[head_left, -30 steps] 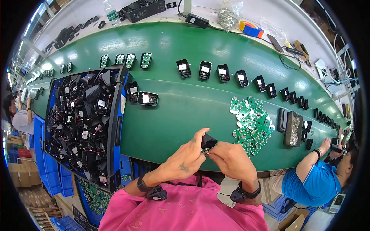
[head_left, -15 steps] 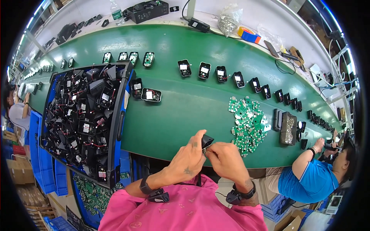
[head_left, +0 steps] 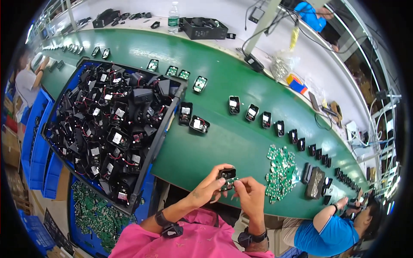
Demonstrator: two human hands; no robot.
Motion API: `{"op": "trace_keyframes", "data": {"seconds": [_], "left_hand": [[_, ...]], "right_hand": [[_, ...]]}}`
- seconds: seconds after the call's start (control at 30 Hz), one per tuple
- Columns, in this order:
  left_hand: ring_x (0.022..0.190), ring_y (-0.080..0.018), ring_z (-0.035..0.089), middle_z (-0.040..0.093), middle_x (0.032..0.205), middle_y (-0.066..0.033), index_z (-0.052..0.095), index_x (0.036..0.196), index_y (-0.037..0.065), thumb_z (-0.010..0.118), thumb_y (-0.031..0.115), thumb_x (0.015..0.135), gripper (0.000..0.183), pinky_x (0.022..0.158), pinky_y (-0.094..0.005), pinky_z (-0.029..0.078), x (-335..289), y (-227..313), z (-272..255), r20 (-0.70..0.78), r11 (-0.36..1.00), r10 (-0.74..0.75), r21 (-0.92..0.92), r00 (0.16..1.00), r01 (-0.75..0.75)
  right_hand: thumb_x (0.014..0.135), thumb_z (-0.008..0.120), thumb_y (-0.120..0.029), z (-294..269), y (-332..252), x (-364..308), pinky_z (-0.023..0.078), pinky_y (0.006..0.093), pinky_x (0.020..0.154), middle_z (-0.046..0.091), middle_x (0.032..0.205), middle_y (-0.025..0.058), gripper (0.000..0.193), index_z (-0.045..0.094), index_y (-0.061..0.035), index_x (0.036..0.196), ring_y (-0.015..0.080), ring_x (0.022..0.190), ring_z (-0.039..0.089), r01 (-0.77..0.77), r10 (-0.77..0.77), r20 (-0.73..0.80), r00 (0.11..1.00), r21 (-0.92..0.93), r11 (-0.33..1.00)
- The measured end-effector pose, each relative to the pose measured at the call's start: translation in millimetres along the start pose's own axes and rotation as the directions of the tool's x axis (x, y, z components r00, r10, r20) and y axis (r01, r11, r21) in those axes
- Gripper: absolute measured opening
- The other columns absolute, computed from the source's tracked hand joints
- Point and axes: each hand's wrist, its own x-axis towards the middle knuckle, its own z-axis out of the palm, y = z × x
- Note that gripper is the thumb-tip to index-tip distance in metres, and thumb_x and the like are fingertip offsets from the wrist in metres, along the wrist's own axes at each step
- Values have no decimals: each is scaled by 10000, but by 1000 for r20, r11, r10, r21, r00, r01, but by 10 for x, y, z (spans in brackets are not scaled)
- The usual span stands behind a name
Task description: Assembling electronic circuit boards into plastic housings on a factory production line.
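Left hand [head_left: 208, 184] grips a small black housing [head_left: 227, 173], thumb against a green circuit board [head_left: 229, 184]; your right hand [head_left: 251, 192] pinches the board's right end. Both pieces sit over the near edge of the green table [head_left: 211, 150], left of the board pile [head_left: 282, 172]. Loosen that pinch and the board could drop off the near side. Any wire between them: can't tell; if present, pulling might strain it.
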Motion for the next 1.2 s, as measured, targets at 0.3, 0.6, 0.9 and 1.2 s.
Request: {"op": "trace_keyframes", "data": {"seconds": [0.3,0.6,0.9,1.2], "left_hand": [[781,-161,646,600,1118,-105,330,1470,95,488,238,1050,471,615,-255,538,24,121,-338,-140,989,62,-125,988,-80],[803,-148,654,607,1125,-90,338,1467,121,506,179,1032,470,613,-232,513,84,134,-450,-19,898,14,-439,1000,-21],[910,-125,638,595,1164,-90,460,1390,58,597,-89,885,543,754,-264,562,83,42,131,-147,923,277,315,950,-221],[913,-168,640,623,1167,-147,482,1415,70,492,-35,915,511,748,-289,539,187,-194,487,-123,747,509,555,852,-366]], "right_hand": [[915,648,23,393,31,231,425,216,492,632,819,28,39,663,47,888,86,587,572,-90,44,102,994,502,860],[998,607,-155,246,44,494,281,203,401,545,643,-4,291,603,-12,745,41,462,434,-103,52,105,993,562,821],[972,632,-141,28,-49,262,330,253,454,537,627,-2,302,597,12,714,61,504,452,166,-186,81,979,207,964],[920,686,-120,-206,51,-2,393,282,497,587,643,69,221,653,55,789,111,548,525,265,-264,-114,958,-10,964]]}}
